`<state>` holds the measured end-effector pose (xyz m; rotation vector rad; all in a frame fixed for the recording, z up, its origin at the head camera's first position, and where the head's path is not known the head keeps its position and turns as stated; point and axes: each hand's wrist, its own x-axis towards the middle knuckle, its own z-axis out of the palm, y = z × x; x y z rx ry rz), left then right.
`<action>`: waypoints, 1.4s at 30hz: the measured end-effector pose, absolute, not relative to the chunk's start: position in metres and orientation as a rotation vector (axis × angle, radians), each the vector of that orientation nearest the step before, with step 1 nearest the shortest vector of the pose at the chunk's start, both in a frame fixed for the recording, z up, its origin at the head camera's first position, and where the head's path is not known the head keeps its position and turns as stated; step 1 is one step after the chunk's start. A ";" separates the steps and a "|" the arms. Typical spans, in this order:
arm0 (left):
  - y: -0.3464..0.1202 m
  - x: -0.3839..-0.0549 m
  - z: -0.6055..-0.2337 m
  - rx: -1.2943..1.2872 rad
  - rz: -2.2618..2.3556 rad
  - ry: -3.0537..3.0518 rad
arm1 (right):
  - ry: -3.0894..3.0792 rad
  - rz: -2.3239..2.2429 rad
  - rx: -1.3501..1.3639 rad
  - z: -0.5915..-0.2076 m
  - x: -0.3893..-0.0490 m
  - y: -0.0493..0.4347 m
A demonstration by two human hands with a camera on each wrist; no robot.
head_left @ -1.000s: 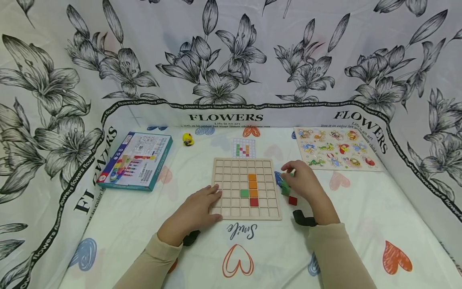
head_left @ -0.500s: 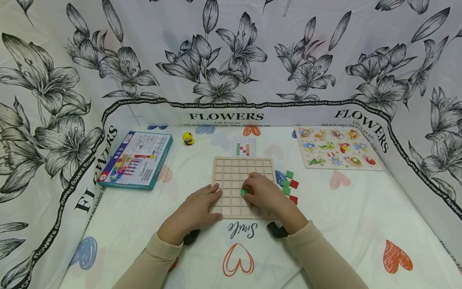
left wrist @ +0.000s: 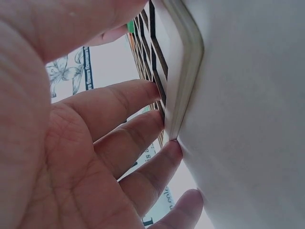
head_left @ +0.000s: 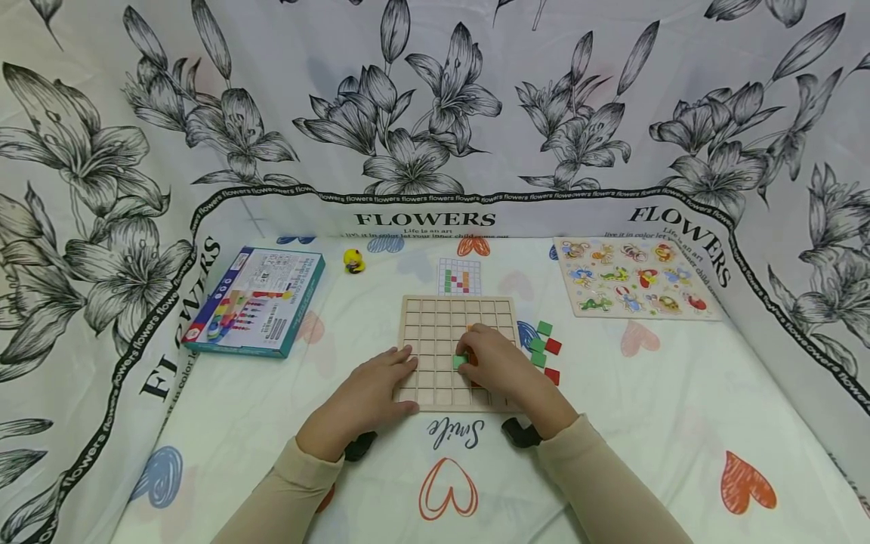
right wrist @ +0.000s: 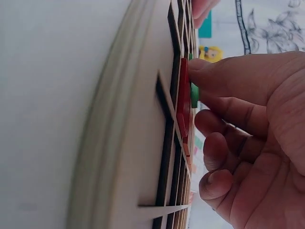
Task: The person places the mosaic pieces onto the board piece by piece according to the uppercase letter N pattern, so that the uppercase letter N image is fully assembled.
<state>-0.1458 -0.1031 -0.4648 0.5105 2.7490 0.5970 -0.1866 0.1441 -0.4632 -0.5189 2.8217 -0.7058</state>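
Observation:
A wooden grid board (head_left: 427,325) lies on the cloth with small square tiles set in its cells. My left hand (head_left: 363,394) rests at its left edge, fingers nearly straight; the left wrist view shows fingertips touching the board's edge (left wrist: 183,90). Over the middle of the board, my right hand (head_left: 499,365) pinches a small green tile (right wrist: 194,95) between thumb and index finger. Beside it a red tile (right wrist: 183,102) sits in a cell, and another green tile (head_left: 459,362) shows at the fingertips. My right hand hides most of the orange tiles.
Loose green tiles (head_left: 538,359) and red tiles (head_left: 553,376) lie right of the board. Behind it is a coloured pattern card (head_left: 459,276). Farther out are a boxed toy set (head_left: 258,302), a yellow duck (head_left: 354,261) and an insect picture board (head_left: 635,278).
My right hand has moved left from the loose tiles to the board's middle, bringing a green tile. It has barely shifted over the last half second. The left hand stays put.

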 end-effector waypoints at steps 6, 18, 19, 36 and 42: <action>-0.104 -0.146 -0.465 0.517 0.605 2.750 | 2.795 -0.818 -0.479 -0.462 -0.187 0.145; -0.102 -0.146 -0.467 0.518 0.616 2.730 | 2.855 -1.087 -0.194 -0.441 -0.198 0.240; -0.102 -0.146 -0.467 0.514 0.614 2.729 | 2.873 -1.081 -0.126 -0.441 -0.199 0.255; -0.105 -0.145 -0.468 0.522 0.621 2.730 | 2.803 -0.932 0.145 -0.470 -0.207 0.326; -0.105 -0.145 -0.466 0.525 0.620 2.735 | 2.788 -0.861 0.026 -0.464 -0.206 0.300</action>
